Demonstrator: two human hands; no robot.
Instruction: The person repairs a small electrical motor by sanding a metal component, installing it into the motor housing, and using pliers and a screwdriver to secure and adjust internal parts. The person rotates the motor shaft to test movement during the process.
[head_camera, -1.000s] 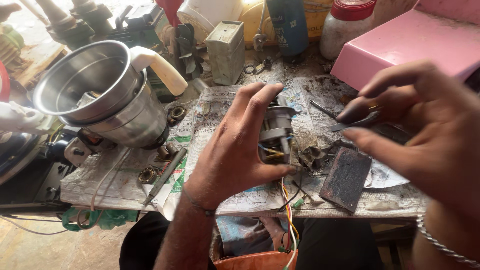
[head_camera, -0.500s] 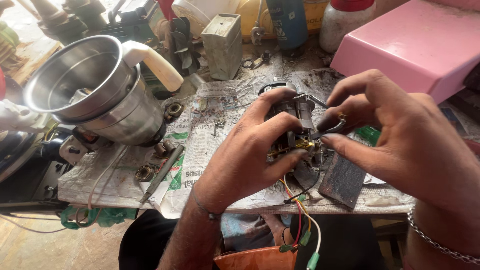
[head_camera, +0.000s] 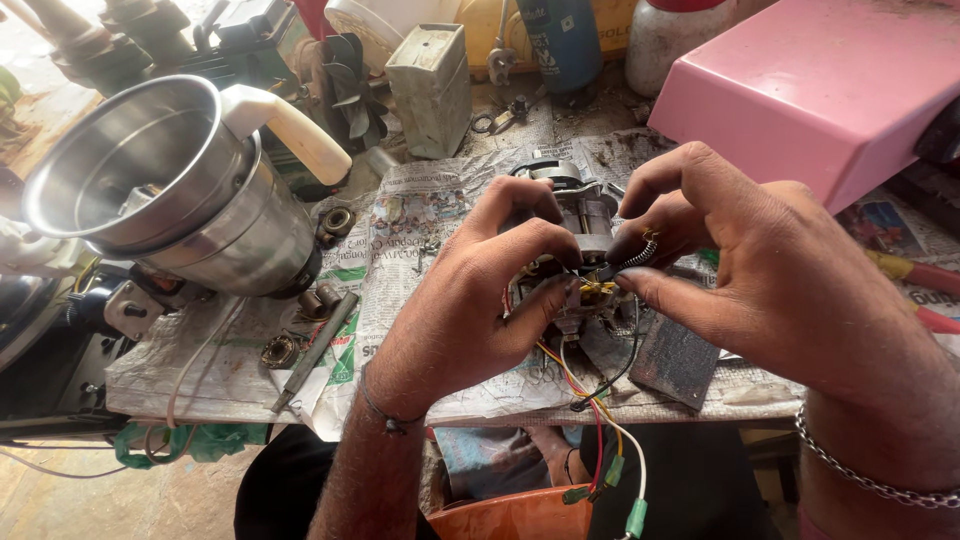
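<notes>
- Centrally, my left hand (head_camera: 470, 300) gripped the small motor (head_camera: 575, 235) above the newspaper (head_camera: 420, 215); I judged wiring work underway.
- My right hand (head_camera: 760, 270) pinched a small spring (head_camera: 640, 252) at the motor's side.
- Next move called for fine fingertip control.
- Steel jar (head_camera: 170, 200) crowded upper left, pink casing (head_camera: 820, 80) upper right; the room between was tight.

Bare forearms; thread band (head_camera: 388, 418) left, chain bracelet (head_camera: 868, 480) right.
</notes>
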